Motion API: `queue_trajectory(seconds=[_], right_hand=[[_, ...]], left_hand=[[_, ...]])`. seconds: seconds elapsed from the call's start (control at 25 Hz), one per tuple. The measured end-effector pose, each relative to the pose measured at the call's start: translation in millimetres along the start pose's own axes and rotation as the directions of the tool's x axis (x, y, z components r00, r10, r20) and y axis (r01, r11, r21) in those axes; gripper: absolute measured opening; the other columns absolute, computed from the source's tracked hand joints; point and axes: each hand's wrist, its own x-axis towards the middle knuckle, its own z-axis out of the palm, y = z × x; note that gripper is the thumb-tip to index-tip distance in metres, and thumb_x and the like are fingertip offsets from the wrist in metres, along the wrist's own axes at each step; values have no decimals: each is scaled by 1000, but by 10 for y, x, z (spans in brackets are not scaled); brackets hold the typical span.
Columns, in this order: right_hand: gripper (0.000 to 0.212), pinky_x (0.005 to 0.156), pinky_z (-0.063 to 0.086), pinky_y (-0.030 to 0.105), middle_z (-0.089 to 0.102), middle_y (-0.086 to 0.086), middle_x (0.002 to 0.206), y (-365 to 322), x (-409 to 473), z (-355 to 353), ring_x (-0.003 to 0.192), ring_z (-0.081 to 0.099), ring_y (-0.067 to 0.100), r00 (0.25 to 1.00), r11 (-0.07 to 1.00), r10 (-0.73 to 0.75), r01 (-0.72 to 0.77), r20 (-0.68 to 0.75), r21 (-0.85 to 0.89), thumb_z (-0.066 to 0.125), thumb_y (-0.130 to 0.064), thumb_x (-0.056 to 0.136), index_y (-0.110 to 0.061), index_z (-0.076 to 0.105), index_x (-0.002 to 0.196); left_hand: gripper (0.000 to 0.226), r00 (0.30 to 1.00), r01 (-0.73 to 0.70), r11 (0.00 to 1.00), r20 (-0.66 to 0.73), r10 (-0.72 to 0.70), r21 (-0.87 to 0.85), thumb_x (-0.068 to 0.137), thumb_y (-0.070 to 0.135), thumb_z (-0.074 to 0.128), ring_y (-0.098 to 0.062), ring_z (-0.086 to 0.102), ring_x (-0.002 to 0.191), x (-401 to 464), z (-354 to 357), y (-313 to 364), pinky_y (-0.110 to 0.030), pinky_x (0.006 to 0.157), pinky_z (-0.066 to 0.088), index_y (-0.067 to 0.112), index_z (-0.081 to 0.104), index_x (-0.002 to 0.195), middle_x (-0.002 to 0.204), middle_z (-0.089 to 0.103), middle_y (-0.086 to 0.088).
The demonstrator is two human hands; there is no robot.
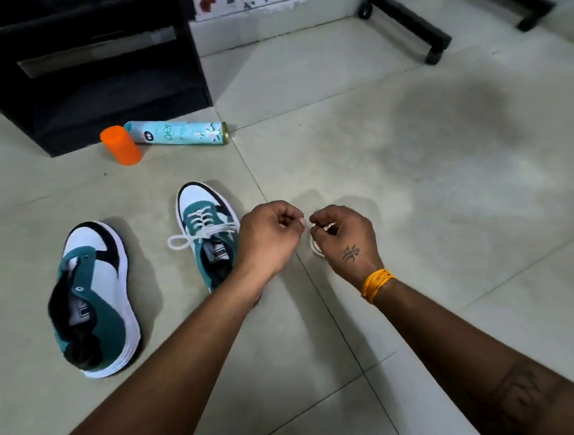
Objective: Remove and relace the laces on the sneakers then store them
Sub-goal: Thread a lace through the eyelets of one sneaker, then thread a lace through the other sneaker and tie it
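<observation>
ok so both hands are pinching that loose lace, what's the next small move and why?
Probably carry the loose white lace left to the unlaced sneaker and feed one tip into a toe-end eyelet. That shoe lies on its side with no lace, the other sneaker is already laced and tied, and the left hand and right hand pinch the lace off to the right of both shoes.

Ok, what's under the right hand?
A white lace loops out below the right hand, over the floor tile. The rest of it is hidden by the fingers.
</observation>
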Motion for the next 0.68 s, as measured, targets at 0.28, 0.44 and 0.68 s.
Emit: queue_trajectory(seconds=[0.28, 0.44, 0.68], right_hand=[[55, 74, 50, 33, 51, 9, 124, 468, 62, -442, 98, 64, 34, 979, 896, 106, -18, 175, -444, 74, -31, 81, -28, 60, 134], [55, 80, 53, 38, 51, 13, 120, 483, 176, -407, 95, 63, 40, 961, 853, 77, 74, 265, -516, 74, -34, 85, -29, 60, 138], [7, 66, 36, 30, 60, 11, 89, 525, 250, -299, 88, 62, 36, 958, 866, 7, 136, 286, -480, 72, -21, 85, -19, 75, 91]], left_hand=[[25, 974, 180, 944, 80, -210, 276, 79, 29, 76, -20, 68, 94, 133, 678, -196, -27, 71, 46, 28, 70, 102, 99, 74, 5], [30, 987, 33, 904, 129, -96, 425, 84, 37, 71, -33, 66, 100, 170, 873, -272, -36, 79, 54, 22, 66, 109, 106, 71, -7], [14, 994, 35, 911, 80, -74, 412, 82, 17, 65, -33, 69, 94, 209, 922, -321, -34, 76, 56, 21, 74, 92, 96, 76, -5]])
